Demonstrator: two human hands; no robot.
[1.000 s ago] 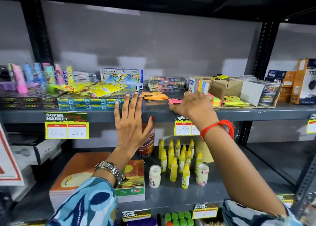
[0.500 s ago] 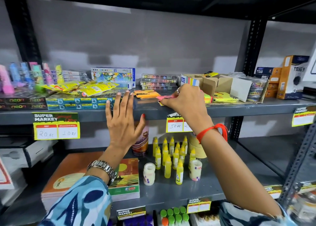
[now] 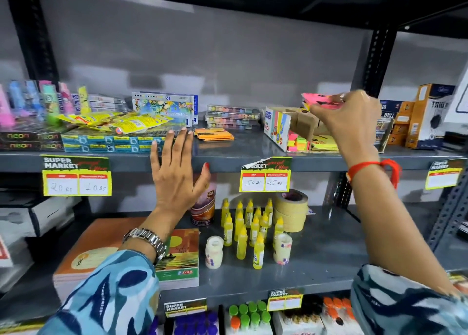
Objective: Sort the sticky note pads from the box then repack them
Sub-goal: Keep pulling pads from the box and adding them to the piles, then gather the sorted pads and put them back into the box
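Looks like the repacking stage: the right hand [image 3: 347, 116] has its fingers pinched shut on a pink sticky note pad [image 3: 319, 100], held up just above the open cardboard box [image 3: 298, 121] on the upper shelf [image 3: 228, 161]. Next move probably means lowering it flat into the box beside the neon pads [image 3: 298, 142] (tight fit, by the look of it). The left hand [image 3: 177, 175] is spread open and empty, flat against the shelf edge. Orange pads [image 3: 214, 134] are lying loose nearby, thin, square, papery.
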